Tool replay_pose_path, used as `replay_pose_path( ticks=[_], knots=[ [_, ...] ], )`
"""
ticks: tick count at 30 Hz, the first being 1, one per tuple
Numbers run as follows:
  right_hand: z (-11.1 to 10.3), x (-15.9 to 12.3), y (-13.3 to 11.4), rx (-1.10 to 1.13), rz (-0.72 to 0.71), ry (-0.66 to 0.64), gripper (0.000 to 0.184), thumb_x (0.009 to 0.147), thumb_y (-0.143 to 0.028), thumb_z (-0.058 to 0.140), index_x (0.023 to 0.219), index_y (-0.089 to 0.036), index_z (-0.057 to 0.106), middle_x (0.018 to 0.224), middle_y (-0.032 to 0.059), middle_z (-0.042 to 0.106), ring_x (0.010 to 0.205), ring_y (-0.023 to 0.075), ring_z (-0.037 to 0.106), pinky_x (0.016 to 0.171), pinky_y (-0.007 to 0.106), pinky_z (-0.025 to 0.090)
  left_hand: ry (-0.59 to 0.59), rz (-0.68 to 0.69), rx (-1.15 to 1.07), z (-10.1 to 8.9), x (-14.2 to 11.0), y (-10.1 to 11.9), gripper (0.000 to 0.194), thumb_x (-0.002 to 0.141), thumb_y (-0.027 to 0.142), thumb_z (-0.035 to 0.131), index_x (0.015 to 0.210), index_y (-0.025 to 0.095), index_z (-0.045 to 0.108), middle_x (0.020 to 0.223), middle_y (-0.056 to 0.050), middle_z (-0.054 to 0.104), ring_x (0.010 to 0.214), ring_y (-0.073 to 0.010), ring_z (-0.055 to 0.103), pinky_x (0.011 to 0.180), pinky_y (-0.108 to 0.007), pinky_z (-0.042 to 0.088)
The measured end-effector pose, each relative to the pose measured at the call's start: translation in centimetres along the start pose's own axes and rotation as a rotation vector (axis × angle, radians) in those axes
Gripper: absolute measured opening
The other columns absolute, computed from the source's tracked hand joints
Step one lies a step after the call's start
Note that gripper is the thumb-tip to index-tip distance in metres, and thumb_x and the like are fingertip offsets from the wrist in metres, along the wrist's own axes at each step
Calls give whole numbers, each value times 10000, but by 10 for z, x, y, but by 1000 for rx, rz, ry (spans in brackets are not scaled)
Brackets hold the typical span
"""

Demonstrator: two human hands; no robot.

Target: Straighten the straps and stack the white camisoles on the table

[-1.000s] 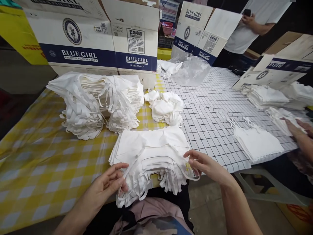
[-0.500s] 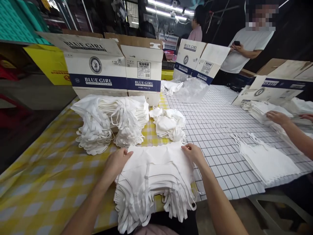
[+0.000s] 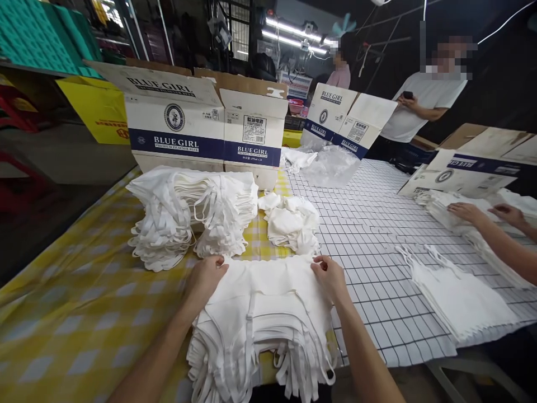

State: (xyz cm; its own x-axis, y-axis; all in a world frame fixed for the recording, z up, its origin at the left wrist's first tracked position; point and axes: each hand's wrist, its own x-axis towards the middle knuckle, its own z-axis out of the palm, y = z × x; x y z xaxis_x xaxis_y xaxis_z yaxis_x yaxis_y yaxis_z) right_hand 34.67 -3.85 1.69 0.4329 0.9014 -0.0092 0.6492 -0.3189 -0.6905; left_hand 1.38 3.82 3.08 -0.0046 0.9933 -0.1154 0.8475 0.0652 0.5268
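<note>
A stack of white camisoles (image 3: pixel 272 302) lies in front of me, its straps hanging over the table's near edge. My left hand (image 3: pixel 208 275) pinches the far left corner of the top camisole. At the far right corner, my right hand (image 3: pixel 329 274) grips the same camisole between thumb and fingers. The cloth lies flat between both hands. Just beyond stands a taller pile of folded white camisoles (image 3: pixel 197 207) with bunched straps. Beside that pile is a crumpled heap of white garments (image 3: pixel 291 221).
Cardboard boxes (image 3: pixel 180 126) stand at the back, with a clear plastic bag (image 3: pixel 331 168) near one. On the right, a co-worker's hands (image 3: pixel 467 212) touch white garments, near another camisole stack (image 3: pixel 457 291). A person (image 3: pixel 428 101) stands behind the table holding a phone.
My view has tilted up slightly, so most things sit lower in the picture. Both my hands keep hold of the top camisole's corners. The co-worker's hands have come closer together.
</note>
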Motion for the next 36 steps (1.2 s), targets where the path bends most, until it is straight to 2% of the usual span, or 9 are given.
replay_pose_path(
  ticks=[6, 9, 13, 17, 22, 27, 29, 32, 36],
  knots=[
    [3, 2, 0, 22, 65, 52, 426, 724, -360, 503, 1089, -160, 595, 708, 6, 582, 657, 170, 547, 648, 275, 415, 86, 102, -119, -3, -8, 7, 192, 759, 369, 476, 782, 203, 568, 705, -15, 631, 659, -173, 568, 591, -239, 364],
    [2, 6, 2, 50, 71, 15, 372, 702, -345, 516, 989, -142, 636, 666, 2, 573, 637, 165, 546, 619, 262, 417, 99, 148, -205, -4, -11, 7, 204, 801, 383, 420, 812, 205, 520, 698, 15, 605, 637, -142, 544, 591, -217, 376],
    [2, 9, 2, 87, 42, -7, 279, 676, -307, 527, 881, -153, 636, 632, -19, 552, 574, 137, 514, 546, 228, 401, 96, 156, -272, -5, -14, 7, 245, 831, 414, 373, 848, 206, 503, 573, 51, 554, 507, -125, 465, 515, -214, 353],
    [2, 7, -1, 85, -10, 35, 236, 706, -302, 514, 871, -181, 633, 609, -29, 539, 529, 126, 477, 511, 219, 381, 98, 162, -294, -7, -12, 7, 296, 817, 433, 394, 880, 187, 546, 652, 22, 628, 581, -143, 534, 550, -216, 386],
    [-1, 0, -4, 30, -59, 139, 250, 779, -336, 488, 902, -219, 672, 749, 24, 632, 648, 166, 542, 663, 278, 407, 49, 111, -244, 0, -6, 0, 419, 790, 494, 426, 939, 158, 628, 736, -8, 691, 715, -191, 612, 591, -213, 423],
    [0, -6, -8, 29, -127, 185, 222, 808, -326, 468, 871, -215, 650, 923, 53, 616, 780, 177, 537, 741, 285, 386, 5, 36, -239, 5, -1, -2, 470, 771, 486, 460, 1056, 148, 620, 864, -33, 727, 811, -214, 644, 645, -220, 447],
    [0, -5, -10, 58, -141, 173, 220, 824, -329, 441, 856, -203, 618, 876, 46, 601, 759, 166, 521, 715, 267, 389, -21, 22, -215, 5, 0, 0, 475, 761, 477, 474, 1061, 139, 621, 872, -49, 730, 823, -228, 651, 651, -233, 454],
    [2, 1, -11, 114, -131, 114, 215, 831, -342, 415, 811, -199, 574, 705, 1, 548, 616, 137, 463, 591, 233, 373, -51, 20, -216, 4, 2, 2, 502, 750, 479, 493, 1087, 127, 612, 930, -75, 725, 849, -240, 656, 674, -248, 466],
    [4, 11, -11, 162, -104, 28, 171, 740, -355, 539, 675, -197, 528, 563, -52, 420, 535, 111, 369, 497, 210, 291, -72, 23, -255, 3, 4, 5, 474, 746, 475, 508, 1065, 142, 619, 904, -62, 729, 798, -227, 665, 669, -251, 470]
  ],
)
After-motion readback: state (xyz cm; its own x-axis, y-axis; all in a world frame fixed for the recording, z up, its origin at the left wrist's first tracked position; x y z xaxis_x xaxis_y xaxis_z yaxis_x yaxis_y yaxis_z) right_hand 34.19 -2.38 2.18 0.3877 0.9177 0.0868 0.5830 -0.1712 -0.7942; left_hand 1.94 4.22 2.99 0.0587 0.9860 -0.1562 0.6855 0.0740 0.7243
